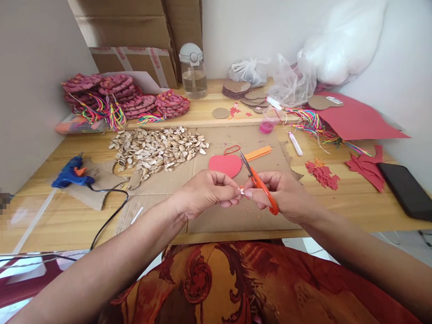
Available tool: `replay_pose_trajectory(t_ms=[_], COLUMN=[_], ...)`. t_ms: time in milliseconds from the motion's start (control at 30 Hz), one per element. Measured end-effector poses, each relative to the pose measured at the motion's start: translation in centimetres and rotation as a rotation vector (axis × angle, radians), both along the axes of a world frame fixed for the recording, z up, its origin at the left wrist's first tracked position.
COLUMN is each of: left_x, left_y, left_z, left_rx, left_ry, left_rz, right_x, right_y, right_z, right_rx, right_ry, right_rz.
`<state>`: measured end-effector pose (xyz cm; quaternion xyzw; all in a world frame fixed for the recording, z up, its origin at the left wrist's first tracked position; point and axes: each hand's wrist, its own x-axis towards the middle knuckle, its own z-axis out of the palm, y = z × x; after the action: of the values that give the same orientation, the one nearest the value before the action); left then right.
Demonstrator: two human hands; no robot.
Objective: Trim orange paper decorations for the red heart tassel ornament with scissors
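Observation:
Over the cardboard sheet [204, 219], my left hand [212, 190] is closed, pinching a tiny white-and-orange paper piece [242, 191] between thumb and fingertips. My right hand [279, 190] is closed around orange-handled scissors [262, 185], whose blades point up and away. The right thumb and fingertip also meet the paper piece from the other side. Just beyond the hands lies a red paper round [226, 166] with a red string loop [231, 149]. Beside it is a folded orange paper strip [258, 153]. The fingers partly hide the paper piece.
Pistachio-like shells [162, 149] lie heaped left of centre. A blue glue gun [73, 172] with a black cord rests farther left. Red paper scraps [322, 174], a phone [413, 190] and a glue tube [295, 143] lie right. A bottle [193, 73] stands on the back ledge.

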<state>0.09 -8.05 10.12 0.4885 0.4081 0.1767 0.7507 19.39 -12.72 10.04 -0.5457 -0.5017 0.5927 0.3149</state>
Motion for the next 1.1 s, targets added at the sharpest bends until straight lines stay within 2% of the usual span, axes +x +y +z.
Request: replay_pose_trajectory(t_ms=[200,333,400,467,533,600,867,1100], left_x=[0.3,-0.1,-0.5,-0.8,-1.0,-0.9,-0.8,-0.8], left_y=[-0.1,0.2,0.5,0.7,0.9,1.0,1.3,1.5], left_z=[-0.1,-0.1,0.0,0.2,0.5,0.9,2.1,2.4], left_rx=[-0.024,-0.039,-0.036,-0.018,0.002,0.022,0.132,0.263], left_ry=[0.003,-0.013,-0.015,-0.013,0.003,0.028,0.066,0.153], left_rz=[0.003,0.011,-0.012,-0.058,-0.111,-0.16,-0.318,-0.394], right_x=[-0.1,0.8,1.7,2.8,3.8,4.6,4.6,4.8], right_y=[0.1,0.4,0.5,0.4,0.3,0.3,0.8,1.0], right_z=[-0.4,0.0,0.5,1.0,1.5,2.0,4.3,4.3], right_rx=[0.037,0.039,-0.005,-0.023,0.022,0.074,0.126,0.22], right_ry=[-0.011,-0.052,-0.095,-0.135,-0.222,-0.325,-0.495,-0.581], right_rz=[-0.017,-0.032,0.059,0.25,0.42,0.513,0.721,0.772])
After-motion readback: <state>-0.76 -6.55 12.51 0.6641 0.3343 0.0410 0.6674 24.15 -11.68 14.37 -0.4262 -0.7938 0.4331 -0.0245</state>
